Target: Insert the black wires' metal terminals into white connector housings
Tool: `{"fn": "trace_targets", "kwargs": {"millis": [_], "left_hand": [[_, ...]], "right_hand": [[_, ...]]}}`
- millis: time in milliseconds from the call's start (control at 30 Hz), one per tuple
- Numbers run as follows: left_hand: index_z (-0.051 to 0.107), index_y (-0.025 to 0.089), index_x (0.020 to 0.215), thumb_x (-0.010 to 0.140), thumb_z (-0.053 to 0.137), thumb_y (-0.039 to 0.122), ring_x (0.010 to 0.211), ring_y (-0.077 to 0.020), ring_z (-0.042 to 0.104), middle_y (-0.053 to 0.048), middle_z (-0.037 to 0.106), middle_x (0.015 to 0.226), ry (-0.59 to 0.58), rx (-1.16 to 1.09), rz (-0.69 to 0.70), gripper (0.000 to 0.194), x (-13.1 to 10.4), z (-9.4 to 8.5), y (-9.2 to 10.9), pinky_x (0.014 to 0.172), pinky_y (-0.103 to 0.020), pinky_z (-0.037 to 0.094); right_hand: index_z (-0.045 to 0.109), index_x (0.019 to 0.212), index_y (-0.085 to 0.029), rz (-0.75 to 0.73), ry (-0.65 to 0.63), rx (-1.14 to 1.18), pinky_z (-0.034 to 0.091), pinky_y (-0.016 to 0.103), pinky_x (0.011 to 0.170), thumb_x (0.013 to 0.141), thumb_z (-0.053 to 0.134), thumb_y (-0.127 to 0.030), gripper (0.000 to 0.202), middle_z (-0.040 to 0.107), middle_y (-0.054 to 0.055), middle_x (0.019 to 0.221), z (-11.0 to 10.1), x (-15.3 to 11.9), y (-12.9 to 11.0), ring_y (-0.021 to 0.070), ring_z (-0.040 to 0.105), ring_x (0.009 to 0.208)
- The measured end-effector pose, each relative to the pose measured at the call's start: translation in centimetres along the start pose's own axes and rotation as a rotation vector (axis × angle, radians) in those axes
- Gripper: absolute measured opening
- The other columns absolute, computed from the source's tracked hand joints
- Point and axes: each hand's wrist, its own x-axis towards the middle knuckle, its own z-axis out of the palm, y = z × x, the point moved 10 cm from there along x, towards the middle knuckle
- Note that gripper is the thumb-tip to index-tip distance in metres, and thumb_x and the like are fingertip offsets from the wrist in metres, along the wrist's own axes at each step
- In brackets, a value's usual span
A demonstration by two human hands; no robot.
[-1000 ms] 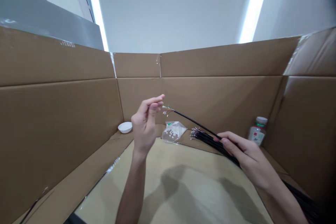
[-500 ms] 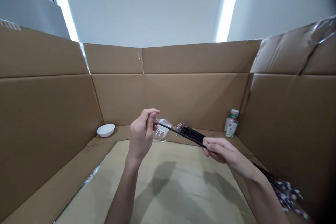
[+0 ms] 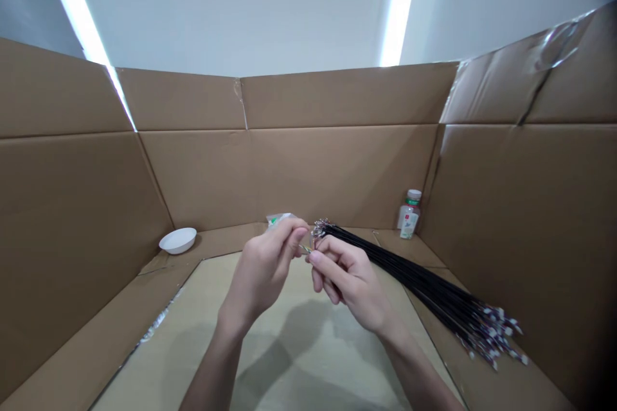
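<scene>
Near the middle of the view, my left hand [image 3: 264,270] and my right hand [image 3: 348,275] are close together, thumbs and forefingers pinched. Between the fingertips show thin coloured wires [image 3: 305,248], a short length only; the cable they belong to is hidden by the right hand. Behind and to the right of my hands lies a thick bundle of black cables [image 3: 414,273]. White connectors [image 3: 496,334] on coloured wires end it at the near right, and bare-looking wire ends [image 3: 322,227] at the far end.
A white bowl [image 3: 178,241] stands at the back left. A clear plastic bag [image 3: 278,219] lies behind my left hand, partly covered. At the back right stands a bottle with a white cap [image 3: 409,215]. Cardboard walls [image 3: 337,173] enclose the work surface [image 3: 216,314].
My right hand has left the black cables and come leftward to the wire ends at my left fingers. The bundle now lies in full view. The head view has shifted slightly.
</scene>
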Motion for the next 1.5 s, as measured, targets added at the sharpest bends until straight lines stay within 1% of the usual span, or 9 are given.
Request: {"fn": "trace_targets", "kwargs": {"millis": [100, 233, 400, 533, 667, 800, 1000, 1267, 1500], "left_hand": [[0.066, 0.025, 0.11, 0.11, 0.049, 0.029, 0.07, -0.0076, 0.067, 0.003, 0.072, 0.081, 0.052, -0.123, -0.052, 0.017, -0.1, -0.8, -0.8, 0.066, -0.016, 0.053], [0.067, 0.026, 0.117, 0.11, 0.048, 0.028, 0.076, -0.0094, 0.068, 0.0, 0.072, 0.087, 0.057, -0.264, -0.044, 0.02, -0.4, -0.8, -0.8, 0.067, -0.018, 0.056], [0.058, 0.026, 0.124, 0.11, 0.046, 0.027, 0.071, -0.0099, 0.064, 0.001, 0.069, 0.082, 0.013, -0.333, -0.06, 0.018, -0.6, 0.2, -0.7, 0.06, -0.018, 0.054], [0.057, 0.025, 0.125, 0.11, 0.046, 0.024, 0.085, -0.011, 0.068, -0.002, 0.075, 0.105, -0.037, -0.313, -0.032, 0.018, -0.7, 0.2, 0.1, 0.075, -0.023, 0.056], [0.059, 0.031, 0.131, 0.111, 0.045, 0.022, 0.1, -0.0102, 0.069, 0.0, 0.073, 0.121, -0.084, -0.302, -0.021, 0.025, -1.1, 0.0, 0.7, 0.086, -0.023, 0.055], [0.062, 0.033, 0.131, 0.11, 0.047, 0.019, 0.106, -0.01, 0.069, 0.002, 0.073, 0.123, -0.144, -0.324, 0.035, 0.03, -1.2, 0.5, 1.3, 0.091, -0.022, 0.054], [0.065, 0.028, 0.128, 0.109, 0.046, 0.013, 0.121, -0.0144, 0.067, 0.0, 0.072, 0.126, -0.094, -0.403, 0.162, 0.031, -1.2, -0.1, 2.4, 0.104, -0.029, 0.054], [0.065, 0.025, 0.127, 0.107, 0.046, 0.008, 0.115, -0.0151, 0.068, -0.003, 0.072, 0.12, -0.148, -0.364, 0.193, 0.032, -1.5, -0.5, 2.7, 0.1, -0.029, 0.055], [0.066, 0.025, 0.123, 0.107, 0.048, 0.01, 0.111, -0.0122, 0.07, -0.001, 0.074, 0.116, -0.169, -0.339, 0.161, 0.028, -1.3, -0.1, 2.7, 0.097, -0.024, 0.055]], "right_hand": [[0.053, 0.077, -0.018, 0.074, 0.032, 0.075, 0.026, 0.02, 0.041, 0.098, 0.064, -0.038, 0.031, 0.062, -0.003, 0.062, -0.7, -0.4, 0.6, 0.005, 0.039, 0.041], [0.057, 0.075, -0.017, 0.125, 0.047, 0.122, 0.031, 0.019, 0.041, 0.093, 0.068, -0.04, 0.031, 0.069, 0.002, 0.066, -1.3, -0.9, 0.9, 0.0077, 0.05, 0.045], [0.064, 0.076, -0.014, 0.146, -0.047, 0.154, 0.027, 0.019, 0.042, 0.092, 0.073, -0.036, 0.029, 0.069, 0.003, 0.065, -0.5, -1.6, 0.8, 0.0046, 0.041, 0.044], [0.068, 0.08, -0.014, 0.11, -0.09, 0.164, 0.025, 0.021, 0.043, 0.096, 0.071, -0.039, 0.03, 0.069, 0.002, 0.065, -0.2, -2.1, 0.2, 0.0037, 0.038, 0.041], [0.069, 0.081, -0.014, 0.078, -0.075, 0.157, 0.023, 0.022, 0.042, 0.098, 0.068, -0.039, 0.031, 0.068, 0.002, 0.064, -0.4, -2.3, -0.4, 0.0035, 0.035, 0.04], [0.069, 0.083, -0.013, 0.096, -0.07, 0.143, 0.022, 0.02, 0.04, 0.097, 0.069, -0.036, 0.027, 0.066, 0.001, 0.059, -0.3, -2.5, -0.6, 0.0034, 0.034, 0.04], [0.069, 0.081, -0.012, 0.094, -0.054, 0.112, 0.025, 0.019, 0.04, 0.097, 0.068, -0.032, 0.025, 0.065, 0.001, 0.058, -0.2, -2.8, -0.9, 0.0032, 0.036, 0.04], [0.069, 0.081, -0.012, 0.103, -0.054, 0.101, 0.028, 0.017, 0.04, 0.096, 0.068, -0.034, 0.026, 0.066, 0.001, 0.058, -0.2, -3.0, -1.0, 0.0033, 0.038, 0.04], [0.068, 0.082, -0.012, 0.103, -0.059, 0.117, 0.027, 0.017, 0.039, 0.097, 0.068, -0.034, 0.027, 0.065, 0.001, 0.058, -0.2, -3.0, -0.9, 0.0029, 0.037, 0.039]]}}
